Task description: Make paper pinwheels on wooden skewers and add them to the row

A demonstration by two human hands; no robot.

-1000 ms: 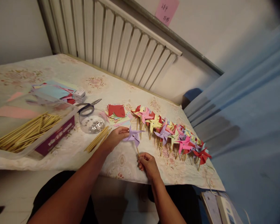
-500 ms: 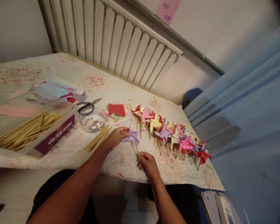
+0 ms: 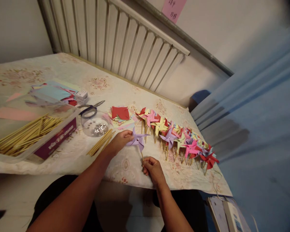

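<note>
Head view shows your right hand [image 3: 154, 169] pinched around the thin wooden stick [image 3: 142, 157] of the lilac paper pinwheel [image 3: 137, 140], which lies on the floral tablecloth [image 3: 125, 167] just left of the row of finished coloured pinwheels [image 3: 178, 137]. Your left hand [image 3: 120, 141] has its fingertips closed on the lilac blades. Press too hard there and you could crease the paper or loosen its centre pin; a sideways tug may snap the stick.
</note>
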